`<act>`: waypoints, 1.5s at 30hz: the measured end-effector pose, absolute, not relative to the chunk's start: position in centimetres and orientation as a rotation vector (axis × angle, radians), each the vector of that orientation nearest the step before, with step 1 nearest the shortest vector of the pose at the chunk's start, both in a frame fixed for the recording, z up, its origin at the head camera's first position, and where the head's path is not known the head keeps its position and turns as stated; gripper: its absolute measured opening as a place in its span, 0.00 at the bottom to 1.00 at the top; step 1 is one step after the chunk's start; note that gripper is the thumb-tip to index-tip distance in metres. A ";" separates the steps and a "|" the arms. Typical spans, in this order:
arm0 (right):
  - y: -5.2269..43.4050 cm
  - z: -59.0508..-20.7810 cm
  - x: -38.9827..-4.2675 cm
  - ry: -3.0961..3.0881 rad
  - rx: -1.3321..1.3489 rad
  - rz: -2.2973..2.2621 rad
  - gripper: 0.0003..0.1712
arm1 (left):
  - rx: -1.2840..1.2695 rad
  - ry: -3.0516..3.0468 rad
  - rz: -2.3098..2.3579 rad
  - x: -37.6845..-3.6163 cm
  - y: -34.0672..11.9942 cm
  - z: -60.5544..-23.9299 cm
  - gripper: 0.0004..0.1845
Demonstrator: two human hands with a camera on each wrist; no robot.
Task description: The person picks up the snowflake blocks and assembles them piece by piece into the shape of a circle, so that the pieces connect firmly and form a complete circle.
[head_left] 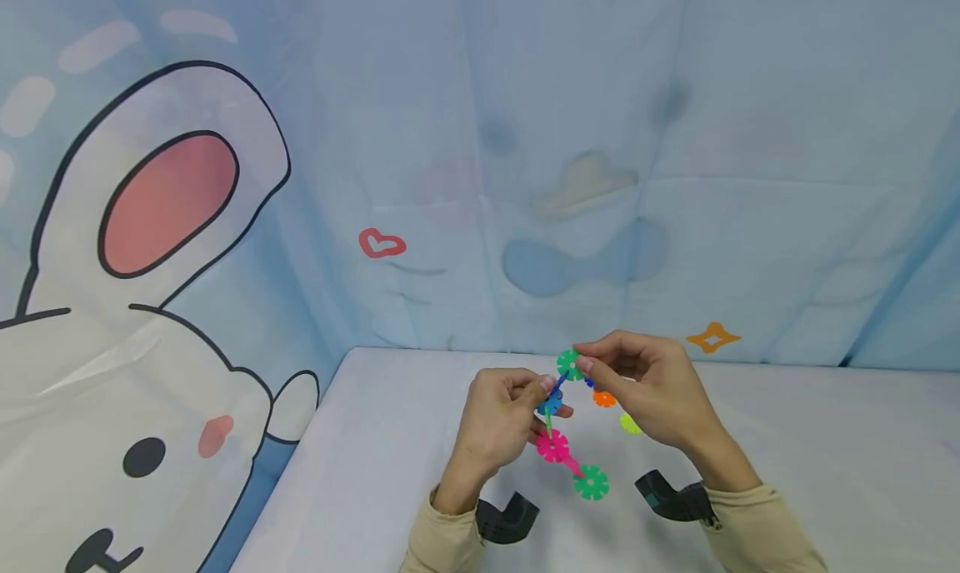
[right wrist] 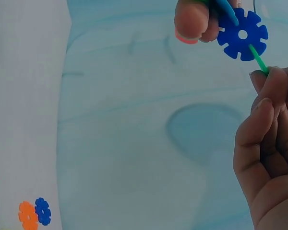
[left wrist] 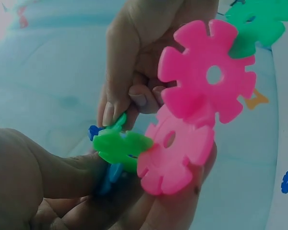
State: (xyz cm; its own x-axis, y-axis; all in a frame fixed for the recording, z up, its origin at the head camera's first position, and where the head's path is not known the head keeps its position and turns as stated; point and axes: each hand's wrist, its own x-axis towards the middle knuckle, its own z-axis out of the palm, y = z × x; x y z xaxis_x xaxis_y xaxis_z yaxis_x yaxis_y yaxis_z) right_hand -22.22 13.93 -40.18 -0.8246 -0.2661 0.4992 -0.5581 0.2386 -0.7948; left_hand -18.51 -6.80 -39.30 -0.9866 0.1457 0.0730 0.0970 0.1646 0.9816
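Note:
A chain of snowflake-shaped plastic discs point(head_left: 555, 445) hangs above the white table point(head_left: 787, 440) between both hands. From the top it runs green point(head_left: 569, 364), blue point(head_left: 551, 403), pink, then green point(head_left: 591, 481). My left hand point(head_left: 542, 387) pinches the chain at the blue disc point(right wrist: 242, 34). My right hand point(head_left: 585, 365) pinches the top green disc. The left wrist view shows two pink discs point(left wrist: 209, 76) slotted together, a green disc point(left wrist: 122, 146) beside them, and fingers point(left wrist: 117, 96) of the right hand on the green one.
Loose discs lie on the table under the right hand: orange point(head_left: 603, 399), yellow-green point(head_left: 630, 424) and a blue one point(right wrist: 42, 211). A blue cartoon-print cloth point(head_left: 525, 181) hangs behind the table. The table's left edge point(head_left: 300, 473) is close to the left arm.

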 end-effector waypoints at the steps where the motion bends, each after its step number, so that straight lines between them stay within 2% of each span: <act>1: 13.9 -40.2 -22.2 -2.259 0.765 1.617 0.05 | 0.244 2.382 1.987 -18.5 -6.8 -39.3 0.13; 11: 13.6 -40.5 -22.3 -2.313 0.738 1.649 0.09 | 0.352 2.284 1.987 -18.8 -6.7 -39.5 0.12; 19: 15.0 -41.3 -23.6 -2.410 0.604 1.506 0.13 | 0.416 2.255 1.982 -19.5 -7.3 -39.8 0.13; 29: 16.1 -47.4 -26.9 -2.874 0.527 0.917 0.22 | 0.417 2.218 2.056 -20.3 -7.6 -40.8 0.11; 35: 15.2 -49.1 -27.1 -2.985 0.576 0.803 0.17 | 0.464 2.253 2.060 -20.5 -7.6 -41.0 0.13; 42: 14.9 -49.4 -27.0 -2.995 0.524 0.832 0.09 | 0.477 2.261 2.093 -20.6 -7.9 -40.9 0.11; 45: 14.9 -49.7 -27.1 -2.947 0.504 0.844 0.10 | 0.502 2.215 2.112 -20.6 -7.9 -40.9 0.11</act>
State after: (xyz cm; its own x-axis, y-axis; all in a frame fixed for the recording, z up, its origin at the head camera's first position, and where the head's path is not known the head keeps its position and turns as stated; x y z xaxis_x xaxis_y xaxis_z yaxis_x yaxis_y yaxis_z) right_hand -27.08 14.88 -49.68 -0.9467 -0.2985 0.1208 -0.3172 0.7998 -0.5097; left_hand -20.57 -7.92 -40.90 -0.9469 0.2587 0.1911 0.2033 0.0207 0.9789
